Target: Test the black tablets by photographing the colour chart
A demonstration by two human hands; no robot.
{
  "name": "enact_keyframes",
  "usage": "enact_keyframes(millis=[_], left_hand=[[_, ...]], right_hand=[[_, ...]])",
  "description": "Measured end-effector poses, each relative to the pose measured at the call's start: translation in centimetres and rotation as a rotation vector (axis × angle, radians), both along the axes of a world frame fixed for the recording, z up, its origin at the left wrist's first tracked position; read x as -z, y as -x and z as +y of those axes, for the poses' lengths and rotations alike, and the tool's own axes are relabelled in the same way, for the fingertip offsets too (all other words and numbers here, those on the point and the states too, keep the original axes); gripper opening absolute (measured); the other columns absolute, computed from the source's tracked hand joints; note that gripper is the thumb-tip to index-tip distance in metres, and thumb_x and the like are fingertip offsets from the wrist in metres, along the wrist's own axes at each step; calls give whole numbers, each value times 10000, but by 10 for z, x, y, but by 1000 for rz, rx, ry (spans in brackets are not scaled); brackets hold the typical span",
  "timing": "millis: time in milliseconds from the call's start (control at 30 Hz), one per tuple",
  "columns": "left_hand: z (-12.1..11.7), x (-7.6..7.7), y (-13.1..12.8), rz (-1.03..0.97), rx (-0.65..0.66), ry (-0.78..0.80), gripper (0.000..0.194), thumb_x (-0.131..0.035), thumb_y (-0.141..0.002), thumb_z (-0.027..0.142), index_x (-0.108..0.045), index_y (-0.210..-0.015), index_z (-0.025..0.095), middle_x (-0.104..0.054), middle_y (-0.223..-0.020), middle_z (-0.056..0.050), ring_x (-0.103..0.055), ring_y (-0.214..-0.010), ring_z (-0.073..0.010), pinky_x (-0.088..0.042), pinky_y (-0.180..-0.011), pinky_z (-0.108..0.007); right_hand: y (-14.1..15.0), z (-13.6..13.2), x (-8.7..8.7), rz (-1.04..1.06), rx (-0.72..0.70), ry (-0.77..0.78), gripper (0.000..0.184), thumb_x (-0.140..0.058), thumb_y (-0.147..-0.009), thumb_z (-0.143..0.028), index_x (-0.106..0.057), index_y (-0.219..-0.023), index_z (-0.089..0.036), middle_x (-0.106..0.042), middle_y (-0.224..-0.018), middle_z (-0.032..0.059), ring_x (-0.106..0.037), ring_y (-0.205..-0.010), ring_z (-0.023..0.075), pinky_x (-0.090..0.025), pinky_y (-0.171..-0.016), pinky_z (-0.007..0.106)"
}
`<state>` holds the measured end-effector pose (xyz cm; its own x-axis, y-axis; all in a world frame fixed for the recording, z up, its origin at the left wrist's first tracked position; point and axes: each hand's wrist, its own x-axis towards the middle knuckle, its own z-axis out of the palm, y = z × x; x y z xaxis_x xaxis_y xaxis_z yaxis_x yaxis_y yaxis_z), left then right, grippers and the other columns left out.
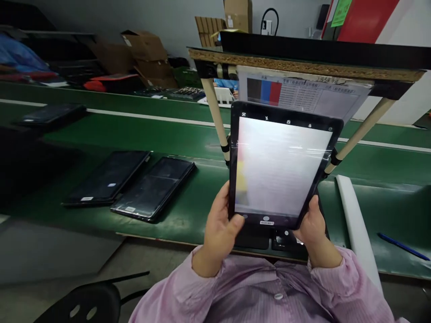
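I hold a black tablet (282, 166) upright in front of me, its screen lit pale white with a yellowish patch at the left. My left hand (219, 229) grips its lower left corner, thumb on the front bezel. My right hand (314, 226) grips the lower right corner. The tablet faces a paper chart (303, 92) with black, blue and red blocks that hangs from a raised shelf (303, 63). Under the tablet, dark devices (286, 238) lie on the bench.
Two dark tablets (109, 177) (155, 187) lie side by side on the green conveyor belt (188, 134) at left; another lies farther back (50, 113). A blue pen (402, 246) rests at right beside a white strip (355, 224). Cardboard boxes (144, 51) stand behind. A black stool (87, 303) is below left.
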<state>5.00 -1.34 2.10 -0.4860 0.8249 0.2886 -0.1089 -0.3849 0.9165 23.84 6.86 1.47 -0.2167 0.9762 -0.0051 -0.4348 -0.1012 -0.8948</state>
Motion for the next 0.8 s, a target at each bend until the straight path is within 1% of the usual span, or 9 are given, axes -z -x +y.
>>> enact_keyframes(millis=[67, 133, 167, 233, 300, 433, 567, 700, 800], left_hand=[[0, 8, -4, 281, -61, -44, 996, -908, -755, 483, -443, -1613, 289, -495, -1647, -141, -433, -1547, -398, -371, -1271, -551], [0, 15, -7, 484, -126, -34, 1159, -932, -737, 437, -280, -1685, 299, -375, -1711, -163, -352, -1587, -412, -301, -1296, -584], [0, 18, -8, 537, -150, -21, 1201, -929, -741, 437, -220, -1700, 303, -331, -1726, -174, -339, -1591, -419, -297, -1293, -595], [0, 22, -10, 583, -173, -3, 1247, -923, -748, 456, -144, -1711, 304, -272, -1738, -195, -346, -1582, -432, -327, -1272, -606], [0, 24, -13, 590, -184, 10, 1279, -928, -739, 477, -113, -1710, 306, -233, -1742, -205, -341, -1580, -441, -343, -1259, -613], [1, 24, -15, 595, -227, 37, 1339, -962, -681, 521, -128, -1703, 293, -218, -1732, -210, -287, -1595, -460, -317, -1266, -631], [2, 24, -16, 657, -292, 43, 1310, -951, -712, 521, -127, -1704, 290, -246, -1711, -214, -273, -1596, -458, -320, -1262, -636], [2, 27, -16, 657, -270, 20, 1378, -958, -680, 571, -81, -1711, 311, -215, -1720, -215, -284, -1591, -465, -327, -1254, -648], [3, 29, -15, 620, -263, 19, 1395, -969, -652, 581, -105, -1710, 298, -219, -1726, -216, -275, -1596, -470, -304, -1265, -657]], right_hand=[[-1, 1, 2, -24, 21, -24, 720, -592, -835, -878, -756, -1125, -239, -832, -1048, 90, -738, -1231, 333, -583, -1119, 554], [-3, 2, 2, -61, 28, -66, 725, -547, -873, -862, -749, -1182, -238, -828, -1086, 94, -714, -1279, 326, -567, -1139, 550], [-3, 3, 2, -73, 26, -82, 727, -525, -888, -856, -745, -1199, -236, -824, -1108, 99, -701, -1300, 325, -563, -1144, 550], [-3, 3, 2, -78, 26, -95, 726, -497, -905, -844, -740, -1216, -235, -812, -1164, 109, -684, -1326, 328, -560, -1143, 553], [-3, 3, 2, -65, 38, -92, 713, -497, -911, -830, -735, -1230, -238, -799, -1211, 110, -678, -1335, 328, -558, -1143, 558], [-2, 3, 0, -73, 45, -102, 725, -491, -922, -825, -719, -1278, -237, -791, -1234, 113, -679, -1332, 323, -552, -1146, 567], [-1, 3, -3, -99, 31, -129, 771, -493, -898, -856, -728, -1279, -228, -794, -1224, 119, -679, -1329, 332, -556, -1142, 573], [-2, 3, -4, -61, 34, -105, 759, -574, -846, -863, -738, -1254, -244, -792, -1233, 111, -687, -1315, 339, -556, -1145, 579], [-3, 4, -1, -102, 19, -120, 789, -505, -874, -877, -722, -1280, -236, -780, -1259, 124, -677, -1330, 336, -562, -1136, 575]])
